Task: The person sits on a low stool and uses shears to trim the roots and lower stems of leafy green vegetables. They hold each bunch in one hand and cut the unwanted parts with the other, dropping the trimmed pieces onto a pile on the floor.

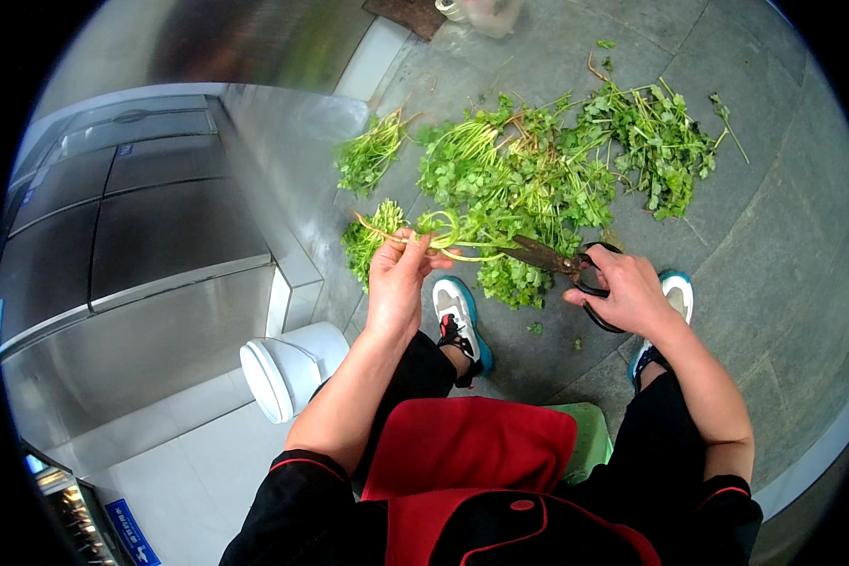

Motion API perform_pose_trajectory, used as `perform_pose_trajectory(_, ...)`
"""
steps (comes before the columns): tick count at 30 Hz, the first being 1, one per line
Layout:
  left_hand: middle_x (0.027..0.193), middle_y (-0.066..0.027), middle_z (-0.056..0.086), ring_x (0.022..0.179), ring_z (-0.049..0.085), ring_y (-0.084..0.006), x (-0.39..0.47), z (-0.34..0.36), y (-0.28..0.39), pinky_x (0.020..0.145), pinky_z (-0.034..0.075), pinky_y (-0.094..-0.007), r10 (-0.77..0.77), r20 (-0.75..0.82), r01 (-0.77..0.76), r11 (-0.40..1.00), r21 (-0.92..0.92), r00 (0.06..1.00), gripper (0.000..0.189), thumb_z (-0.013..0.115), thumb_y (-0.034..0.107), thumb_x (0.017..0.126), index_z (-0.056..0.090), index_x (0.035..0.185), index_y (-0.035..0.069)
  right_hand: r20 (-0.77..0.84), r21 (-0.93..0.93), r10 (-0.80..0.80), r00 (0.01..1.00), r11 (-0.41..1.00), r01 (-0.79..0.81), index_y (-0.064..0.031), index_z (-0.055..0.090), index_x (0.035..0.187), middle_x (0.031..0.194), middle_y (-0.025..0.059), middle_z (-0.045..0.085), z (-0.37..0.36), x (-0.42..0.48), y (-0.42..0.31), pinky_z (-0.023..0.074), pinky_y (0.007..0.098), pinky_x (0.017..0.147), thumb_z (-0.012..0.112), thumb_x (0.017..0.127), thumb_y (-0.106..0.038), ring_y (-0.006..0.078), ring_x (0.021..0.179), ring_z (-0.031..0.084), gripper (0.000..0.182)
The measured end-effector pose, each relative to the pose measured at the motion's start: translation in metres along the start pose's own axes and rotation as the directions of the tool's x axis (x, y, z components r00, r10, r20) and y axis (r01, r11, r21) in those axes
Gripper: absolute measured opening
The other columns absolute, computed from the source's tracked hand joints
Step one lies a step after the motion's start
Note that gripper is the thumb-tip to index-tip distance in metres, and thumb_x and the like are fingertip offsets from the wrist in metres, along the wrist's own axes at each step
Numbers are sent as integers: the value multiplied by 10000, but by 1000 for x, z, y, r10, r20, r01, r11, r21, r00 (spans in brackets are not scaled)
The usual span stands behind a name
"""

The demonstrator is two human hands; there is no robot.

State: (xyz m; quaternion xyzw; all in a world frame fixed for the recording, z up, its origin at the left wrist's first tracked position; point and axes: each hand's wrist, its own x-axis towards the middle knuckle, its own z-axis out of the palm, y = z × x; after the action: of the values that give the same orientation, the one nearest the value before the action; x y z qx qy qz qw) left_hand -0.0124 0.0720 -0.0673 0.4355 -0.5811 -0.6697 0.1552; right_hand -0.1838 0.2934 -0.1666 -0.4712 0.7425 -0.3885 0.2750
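Note:
My left hand point(403, 279) pinches a stalk of leafy herb, probably cilantro point(477, 245), near its brown root, which points up and left. A pair of rusty-bladed scissors with black handles point(545, 256) is in my right hand point(626, 290), its blades parted at the stalk's leafy end; whether they touch it I cannot tell. Beneath and beyond both hands, a loose heap of the same herb point(530, 170) lies on the grey tiled floor. Two smaller bunches lie to its left, one farther away point(371, 152) and one beside my left hand point(364, 247).
A lidded white bucket point(304, 361) stands at the lower left, near a stainless steel cabinet point(177, 233). My shoes point(460, 318) stand close to the heap. Part of a green plastic item point(591, 439) shows beside my red apron. A plastic bag point(492, 14) lies at the top.

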Motion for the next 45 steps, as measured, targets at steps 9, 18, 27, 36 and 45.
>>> perform_pose_trajectory(9, 859, -88, 646, 796, 654, -215, -1, 3, 0, 709, 514, -300, -54, -15, 53, 998, -36, 998, 128, 497, 148, 942, 555, 927, 36, 26, -8, -2, 1000, 1000, 3, -47, 519, 868, 570, 96, 539, 4, 1, 0, 414, 414, 511, 731, 697, -453, 331, 573, 568, 489)
perform_pose_trajectory(18, 871, -106, 646, 810, 650, -209, 2, -3, -1, 712, 518, -293, -98, -17, 97, 992, -85, 995, 145, 493, 164, 946, 552, 947, 31, -22, 26, -12, 1000, 1000, 13, -47, 534, 851, 543, 64, 514, 11, -1, 10, 411, 375, 492, 739, 682, -437, 297, 535, 554, 472)
perform_pose_trajectory(27, 878, -96, 627, 841, 658, -251, 7, -8, 9, 724, 525, -306, -24, -100, 16, 997, -77, 995, 35, 509, 85, 926, 485, 919, 59, 41, 452, 238, 971, 862, -230, 4, 490, 806, 634, 127, 493, 16, -9, 41, 391, 330, 546, 671, 823, -322, 196, 561, 438, 374)
perform_pose_trajectory(36, 969, -128, 632, 885, 639, -242, 7, -7, 7, 768, 507, -312, 47, -5, -47, 998, 46, 999, 139, 463, 113, 948, 526, 1017, 9, 243, 301, 184, 952, 919, -254, -17, 511, 842, 699, 157, 556, 5, -9, 25, 418, 403, 598, 617, 815, -475, 335, 655, 549, 470)
perform_pose_trajectory(45, 976, -99, 626, 890, 633, -228, 1, -3, 3, 792, 497, -329, 48, 91, -53, 998, 44, 995, 95, 471, 128, 952, 505, 995, 50, 217, 464, 61, 974, 872, -157, 6, 508, 823, 686, 166, 544, 14, -2, 23, 403, 394, 579, 582, 859, -440, 306, 629, 536, 453)
